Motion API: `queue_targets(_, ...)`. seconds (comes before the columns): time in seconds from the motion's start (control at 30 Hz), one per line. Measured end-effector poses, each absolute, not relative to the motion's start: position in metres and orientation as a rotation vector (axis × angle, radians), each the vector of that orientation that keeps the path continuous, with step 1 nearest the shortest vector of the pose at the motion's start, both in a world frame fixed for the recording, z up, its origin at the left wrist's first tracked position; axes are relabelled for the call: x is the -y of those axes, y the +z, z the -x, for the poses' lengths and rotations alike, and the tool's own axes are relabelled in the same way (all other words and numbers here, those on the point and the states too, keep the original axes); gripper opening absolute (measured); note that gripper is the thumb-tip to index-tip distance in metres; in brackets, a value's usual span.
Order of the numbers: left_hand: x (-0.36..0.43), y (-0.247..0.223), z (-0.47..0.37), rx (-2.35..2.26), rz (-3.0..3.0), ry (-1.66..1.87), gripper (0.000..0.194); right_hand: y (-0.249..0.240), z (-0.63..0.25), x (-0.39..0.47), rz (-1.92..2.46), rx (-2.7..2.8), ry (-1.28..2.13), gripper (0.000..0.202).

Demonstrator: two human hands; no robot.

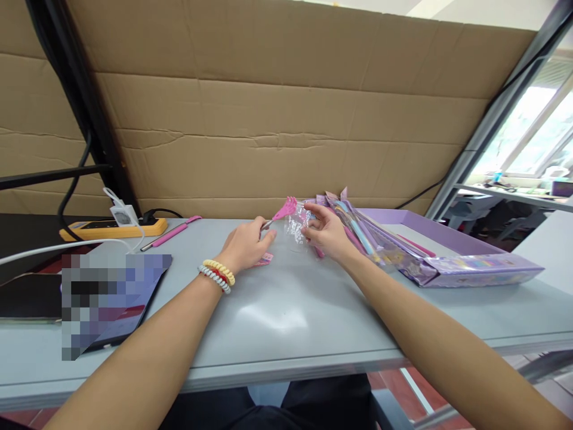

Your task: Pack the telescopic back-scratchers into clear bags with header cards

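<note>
My left hand (pixel 245 243) is closed around the metal rod of a back scratcher (pixel 285 208), whose pink claw-shaped head points up and to the right. Just beyond it, a crinkled clear plastic bag (pixel 295 232) is pinched in the fingers of my right hand (pixel 327 230). The claw end overlaps the bag's upper edge; whether it is inside or in front I cannot tell. Under my left hand a small pink printed card (pixel 264 259) shows in part. A second pink back scratcher (pixel 171 234) lies on the table to the left.
At the right an open purple box (pixel 487 272) has several packaged items (pixel 358 230) leaning over its left side. A tablet (pixel 134 298), a yellow power strip (pixel 152 227) with a white charger (pixel 124 214) and cables occupy the left. A cardboard panel (pixel 277 143) stands along the table's back.
</note>
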State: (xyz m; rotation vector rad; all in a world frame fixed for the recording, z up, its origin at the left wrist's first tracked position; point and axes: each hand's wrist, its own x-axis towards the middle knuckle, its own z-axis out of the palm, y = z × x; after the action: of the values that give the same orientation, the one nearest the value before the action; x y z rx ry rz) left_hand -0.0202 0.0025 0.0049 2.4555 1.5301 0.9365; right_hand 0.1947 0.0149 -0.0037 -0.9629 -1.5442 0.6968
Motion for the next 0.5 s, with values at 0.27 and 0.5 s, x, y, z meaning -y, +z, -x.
queue_targets(0.27, 0.006, 0.006, 0.017, -1.314, -2.429, 0.823, 0.037, -0.004, -0.185, -0.013, 0.855, 1.423, 0.944, 0.068)
queue_targets(0.5, 0.003, 0.003, 0.015, -1.289, -2.423, 0.850, 0.037, 0.002, -0.180, -0.003, 0.833, 1.580, 0.989, 0.030)
